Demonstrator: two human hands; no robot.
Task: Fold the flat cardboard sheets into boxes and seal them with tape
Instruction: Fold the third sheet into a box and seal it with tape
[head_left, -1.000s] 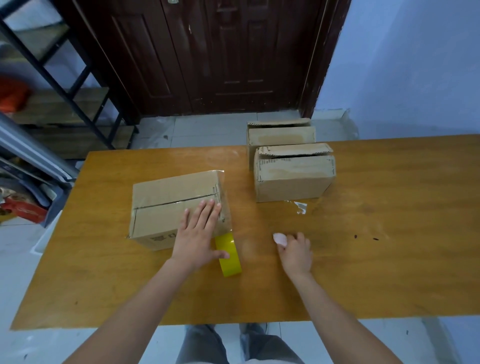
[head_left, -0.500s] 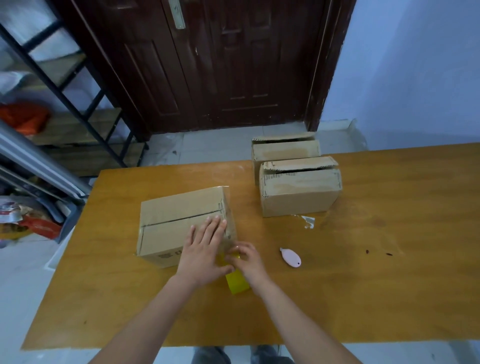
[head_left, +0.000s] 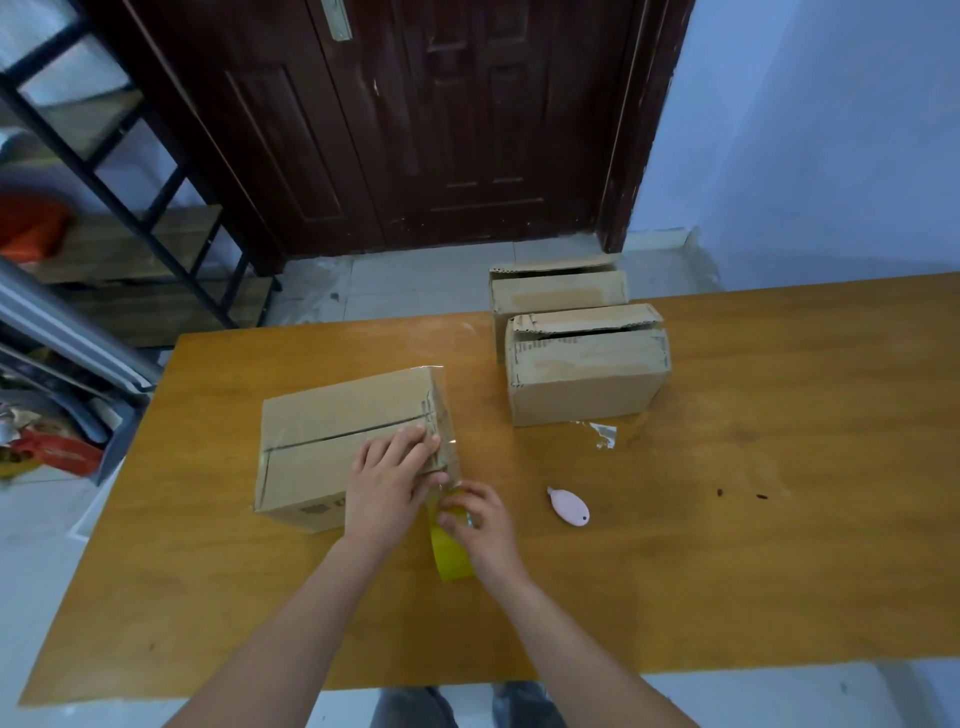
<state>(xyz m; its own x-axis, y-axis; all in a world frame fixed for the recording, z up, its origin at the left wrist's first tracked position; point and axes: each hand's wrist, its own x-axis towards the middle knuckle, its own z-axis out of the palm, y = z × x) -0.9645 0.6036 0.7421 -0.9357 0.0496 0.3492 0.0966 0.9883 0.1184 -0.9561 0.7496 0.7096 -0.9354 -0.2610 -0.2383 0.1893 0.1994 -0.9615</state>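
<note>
Box in hand (head_left: 332, 447) lies left of centre frame on the table (head_left: 779, 467), centre seam facing up, clear tape visible over its right end. The left hand (head_left: 387, 483) presses flat on the top of the box near that right end, fingers straight. The right hand (head_left: 480, 522) grips the yellow tape roll (head_left: 449, 556), fingers curled over its top, just below the box's lower right corner; roll stands on edge on the table.

Judgement on handling: the box is presumably light and empty, so it would slide under a tape pull unless pinned. The panels are stiff, but the flaps give at the seam; best held on a top panel close to the edge being taped. Tape film is thin, tends to cling and wrinkle; the roll is rigid and best taken across its rim.

Surface: smooth orange-brown wood, likely slick. A pink cutter (head_left: 569, 506) lies right of the roll. A scrap of clear film (head_left: 602, 434) lies below the two other boxes (head_left: 587, 384), centre right, tops not fully closed.

Room: dark wooden door (head_left: 415, 130) top centre, metal shelving (head_left: 104, 182) upper left, pale tiled floor, blue wall right.
</note>
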